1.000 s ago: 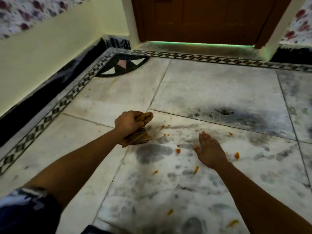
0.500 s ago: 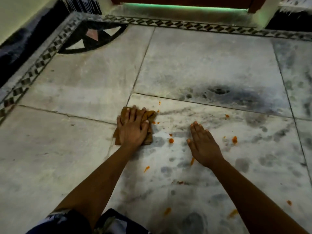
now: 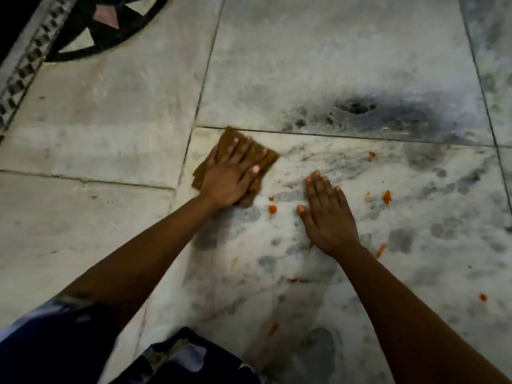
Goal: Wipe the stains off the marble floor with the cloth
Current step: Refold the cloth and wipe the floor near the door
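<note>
Pressed flat, fingers spread, my left hand pins the folded brown cloth to the marble floor; my palm hides most of the cloth. Just right of it, my right hand lies open and empty on the stone. Orange stains dot the slab between and beyond both hands. I can't make out the blurred patterned fabric at the bottom edge.

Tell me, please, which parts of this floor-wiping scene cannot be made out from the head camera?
- Floor beneath the cloth: covered by it and the left hand, so any stains there are hidden.
- Floor under the right hand: hidden by the palm.
- Inlaid corner pattern: cut off by the top edge.
- Patterned clothing: blurred, cut off by the bottom edge.
</note>
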Demonstrator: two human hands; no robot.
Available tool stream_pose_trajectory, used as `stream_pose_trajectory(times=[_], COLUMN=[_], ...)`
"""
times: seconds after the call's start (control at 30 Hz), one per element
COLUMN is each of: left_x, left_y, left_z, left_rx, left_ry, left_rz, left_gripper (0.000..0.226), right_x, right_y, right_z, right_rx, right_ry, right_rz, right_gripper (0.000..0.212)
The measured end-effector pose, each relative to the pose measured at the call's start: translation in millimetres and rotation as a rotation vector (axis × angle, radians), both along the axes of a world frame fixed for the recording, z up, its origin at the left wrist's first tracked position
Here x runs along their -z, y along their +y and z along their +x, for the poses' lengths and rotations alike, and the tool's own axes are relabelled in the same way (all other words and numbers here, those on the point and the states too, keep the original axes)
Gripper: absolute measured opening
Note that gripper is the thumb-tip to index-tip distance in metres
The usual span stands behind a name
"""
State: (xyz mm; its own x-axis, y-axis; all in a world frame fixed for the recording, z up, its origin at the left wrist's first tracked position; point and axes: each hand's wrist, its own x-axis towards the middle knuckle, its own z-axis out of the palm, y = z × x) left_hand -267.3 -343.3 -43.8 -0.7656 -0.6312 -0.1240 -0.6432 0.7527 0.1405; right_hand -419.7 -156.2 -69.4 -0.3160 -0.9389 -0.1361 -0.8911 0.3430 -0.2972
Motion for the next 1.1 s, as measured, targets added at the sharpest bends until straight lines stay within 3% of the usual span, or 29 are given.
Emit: stream_pose_trajectory(times=[0.07,0.17,0.33,0.43,0.57,0.7,0.8,0.87,1.0,1.1], left_x=[-0.5,4.2,2.4,5.9,11.3,9.3,4.8,-2.2,-2.3,10.0], left_y=[5.2,-22.1,-62.3,-34.8,4.9,-27.6,-63.3,-69.3,-17.0,1.9], left_z=[43.1,64.6,-15.7,-28.0,27.9,33.0,-8.2,-35.3,-23.3,29.3], left_rx=[0.058,-0.064,-0.221,-0.103,0.156,-0.017,-0.223,-0.252,0.090,0.155], left_ry=[0.033,-0.022,-0.012,-0.046,-0.026,-0.019,0.008,-0.011,-0.050,0.049], left_rz=[-0.001,-0.097,-0.074,-0.068,-0.096,-0.069,-0.040,-0.020,-0.060,-0.077], left_gripper=[0.058,0.061,0.062,0.070,0.082,0.072,0.060,0.061,0.087,0.075], right_x=[1.8,3.6,1.5,-1.8,-3.1,-0.5,-2.0,-4.7,-5.4,-1.4], right_y=[0.0,1.2,0.2,-0.5,-1.3,0.5,-0.3,-2.5,-2.1,0.5], right_z=[-0.7,0.2,0.4,-0.3,-2.2,-0.6,0.1,-0.8,-1.7,-0.9], right_rx=[0.001,0.009,0.010,0.008,-0.007,-0.008,-0.009,-0.018,-0.016,-0.012], right_ry=[0.004,0.004,0.004,0.005,-0.009,0.012,0.020,0.019,0.018,0.017], right_rz=[-0.012,-0.017,-0.018,-0.003,0.007,0.011,0.015,0.027,0.030,0.031], right_gripper=[0.066,0.066,0.067,0.070,0.074,0.074,0.076,0.078,0.079,0.078])
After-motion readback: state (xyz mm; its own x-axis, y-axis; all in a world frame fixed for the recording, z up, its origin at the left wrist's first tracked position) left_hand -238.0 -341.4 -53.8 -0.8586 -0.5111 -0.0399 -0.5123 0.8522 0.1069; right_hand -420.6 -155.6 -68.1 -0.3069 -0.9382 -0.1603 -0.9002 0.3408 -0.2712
